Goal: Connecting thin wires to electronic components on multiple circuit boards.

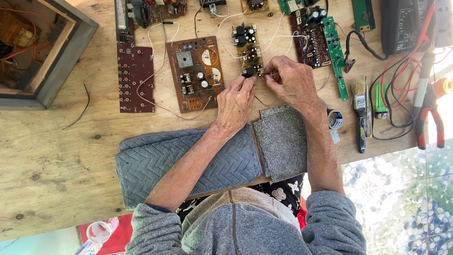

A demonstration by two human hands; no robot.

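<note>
My left hand (236, 101) pinches a small black component (248, 72) at the near edge of a small yellowish circuit board (248, 49). My right hand (291, 80) meets it from the right, fingertips closed on a thin white wire (276, 37) that loops back over the boards. Both hands touch at the board's near end. A larger brown circuit board (196, 73) lies just left of my left hand. My forearms rest on grey towels (188, 163).
A dark red perforated board (135, 78) lies at the left, green and dark boards (325, 42) at the right. A brush (360, 101), tape roll (335, 118), red-handled pliers (432, 118), a multimeter (401, 23) and a grey wooden box (42, 52) surround the wooden table (56, 156).
</note>
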